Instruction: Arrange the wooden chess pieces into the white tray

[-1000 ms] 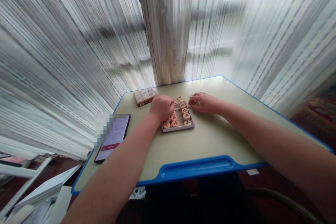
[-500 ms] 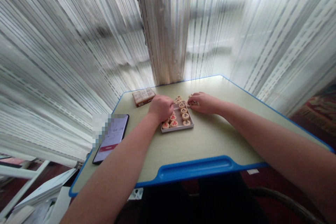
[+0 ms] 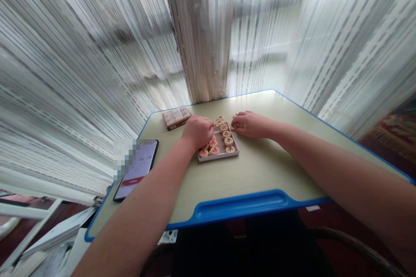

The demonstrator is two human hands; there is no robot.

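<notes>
The wooden discs (image 3: 214, 150) lie in rows in a shallow pale tray (image 3: 219, 158) near the middle of the surface (image 3: 260, 169), with a few more loose discs (image 3: 221, 120) just beyond the tray's far edge. Judging by how things lie, the step in hand is sorting the discs in and around the tray. The near rows are filled and the far part is under the hands.

The left hand (image 3: 197, 130) rests knuckles-up over the tray's far left part, fingers curled under. Whether it pinches a disc cannot be told, as the palm hides it. The right hand (image 3: 250, 124) lies at the tray's far right corner, fingers bent onto small pieces there. They seem to touch them, but a firm pinch cannot be made out.

Any next move calls for a light fingertip grip on one disc at a time. The disc should be lifted clear of its neighbours and set flat into a free place without nudging the packed rows.

The discs are round, flat and light tan, each with a red or dark character on top. They sit face up, touching one another.

A small printed box (image 3: 176, 117) lies to the far left of the tray, apart from it. A phone (image 3: 136, 169) with its screen lit lies near the surface's left edge. A blue rim with a long groove (image 3: 242, 207) runs along the near edge, and sheer striped curtains (image 3: 81, 52) hang behind.
</notes>
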